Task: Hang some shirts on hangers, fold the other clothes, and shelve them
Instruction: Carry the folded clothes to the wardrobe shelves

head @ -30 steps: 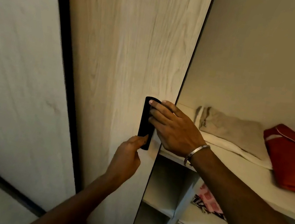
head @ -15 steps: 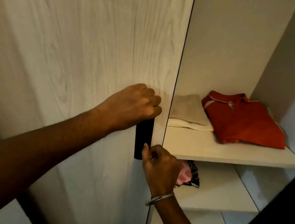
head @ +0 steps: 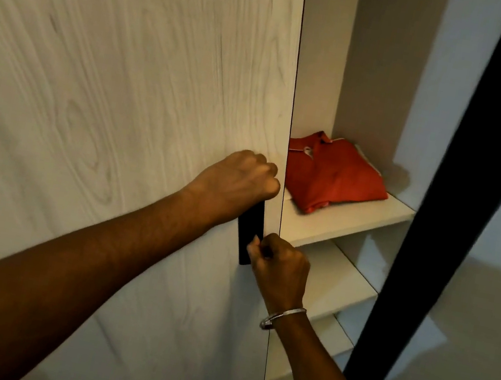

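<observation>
Fingers of the left hand are curled into a fist over the top of the black door handle, and the fingers of the right hand are curled round the handle's lower end, the thumb lying against its face; both hands grip it, one above the other.

The largest thing in view is the pale wood-grain wardrobe door, which fills the left and middle of the frame and hides most of the wardrobe's inside. Its right edge runs top to bottom just right of the handle, leaving only a narrow opening onto the shelves. To the right of that opening a dark upright frame post leans across the picture and cuts off the shelves' right ends.

Through the gap the upper shelf shows as a white board. On it lies a folded red shirt with a pale trim at the collar, its left part tucked behind the door's edge. Below, two more white shelves step downward; what lies on them behind the door cannot be seen.

The left forearm crosses the door from the lower left. The right forearm comes up from the bottom edge and wears a silver bangle at the wrist.
</observation>
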Tool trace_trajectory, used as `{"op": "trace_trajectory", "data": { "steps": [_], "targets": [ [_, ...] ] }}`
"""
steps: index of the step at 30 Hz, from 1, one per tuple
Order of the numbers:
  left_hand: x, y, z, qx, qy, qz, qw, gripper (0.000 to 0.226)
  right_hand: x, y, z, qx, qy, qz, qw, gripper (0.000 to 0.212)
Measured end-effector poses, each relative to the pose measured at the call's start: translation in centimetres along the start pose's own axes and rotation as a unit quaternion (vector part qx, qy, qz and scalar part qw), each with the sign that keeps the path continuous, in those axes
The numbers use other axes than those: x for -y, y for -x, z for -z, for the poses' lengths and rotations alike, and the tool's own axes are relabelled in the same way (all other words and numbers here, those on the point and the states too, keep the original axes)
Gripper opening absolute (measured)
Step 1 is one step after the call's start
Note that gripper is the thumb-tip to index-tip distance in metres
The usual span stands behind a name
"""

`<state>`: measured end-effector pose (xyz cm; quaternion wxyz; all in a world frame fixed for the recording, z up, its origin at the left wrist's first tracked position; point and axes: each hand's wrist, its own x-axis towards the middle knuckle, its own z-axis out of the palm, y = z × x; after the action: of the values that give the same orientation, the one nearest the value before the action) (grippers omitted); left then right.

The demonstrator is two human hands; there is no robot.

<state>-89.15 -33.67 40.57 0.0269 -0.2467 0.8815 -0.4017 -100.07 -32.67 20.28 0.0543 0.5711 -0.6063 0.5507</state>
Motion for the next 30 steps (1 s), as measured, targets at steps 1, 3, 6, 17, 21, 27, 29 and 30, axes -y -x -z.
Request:
{"op": "trace_trajectory", "data": {
  "steps": [1, 3, 6, 17, 21, 27, 29, 30],
  "targets": [
    [-0.4, -1.3, 0.0, 0.003, -0.003, 0.000, 1.000, 0.014, -0.7, -0.4, 0.6, -0.004, 0.003, -0.018, 1.000, 0.030],
    [-0.9, -3.3, 0.4, 0.012, -0.006, -0.006, 1.000, 0.018, -1.6, -1.3, 1.8, -0.005, -0.003, -0.057, 0.998, 0.030],
    [-1.8, -6.8, 0.7, -0.010, -0.011, -0.022, 1.000, 0.019, -3.5, -2.9, 3.5, -0.006, 0.003, -0.108, 0.994, 0.034],
    [-4.7, -19.6, 1.8, -0.058, 0.002, -0.046, 0.997, 0.032, -11.1, -8.8, 7.4, -0.052, 0.078, -0.239, 0.966, 0.027],
    [-5.6, -23.2, 2.1, -0.057, 0.035, -0.043, 0.997, 0.035, -13.2, -10.4, 8.4, -0.046, 0.079, -0.245, 0.965, 0.023],
    [-5.3, -24.2, 1.5, -0.040, 0.009, -0.079, 0.996, 0.035, -13.9, -10.0, 7.9, -0.065, 0.075, -0.207, 0.973, 0.028],
    [-5.4, -24.4, 1.2, -0.036, -0.012, -0.106, 0.994, 0.034, -13.8, -9.7, 7.5, -0.086, 0.074, -0.211, 0.971, 0.028],
    [-5.4, -24.6, 1.3, -0.035, -0.021, -0.119, 0.992, 0.034, -13.7, -9.6, 7.4, -0.096, 0.073, -0.214, 0.969, 0.027]
  ]
}}
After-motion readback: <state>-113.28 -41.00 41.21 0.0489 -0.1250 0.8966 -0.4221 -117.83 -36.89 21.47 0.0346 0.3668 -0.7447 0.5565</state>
